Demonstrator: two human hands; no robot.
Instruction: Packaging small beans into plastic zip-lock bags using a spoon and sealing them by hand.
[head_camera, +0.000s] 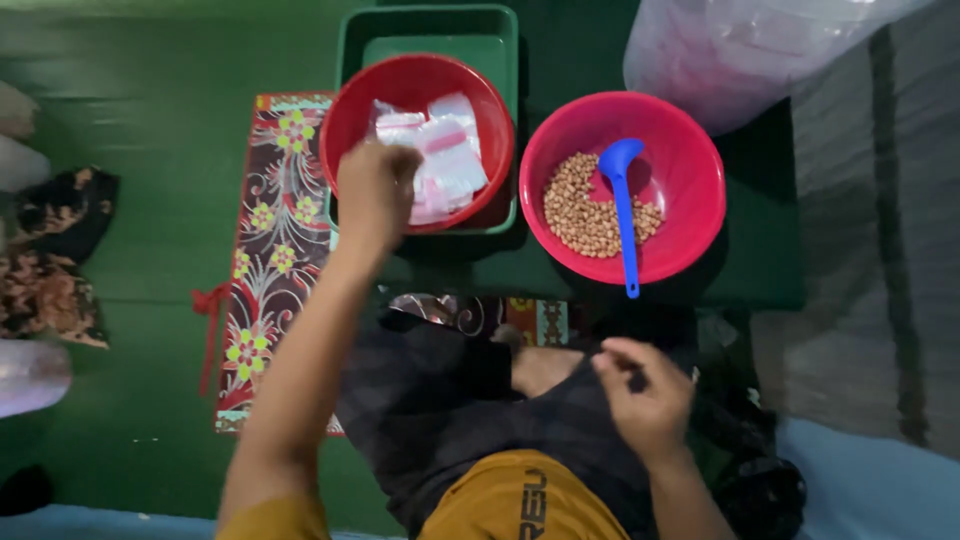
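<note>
Red plastic is framing the small clear bags (440, 160) lying in the left bowl (345, 110), where the left hand (372, 190) is pinching at one bag's edge. Lower down, the right hand (645, 392) is hovering loosely curled over the lap, near the pink bowl (690, 150) holding peanuts (585, 215) and a blue scoop (622, 205).

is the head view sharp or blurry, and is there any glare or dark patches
Head view: soft overall, and the left hand over the red bowl is motion-blurred; the right hand is clearer. Light is dim and even, with mild sheen on the pink bowl rim and the plastic sack. The lap and lower right corner sink into shadow.
</note>
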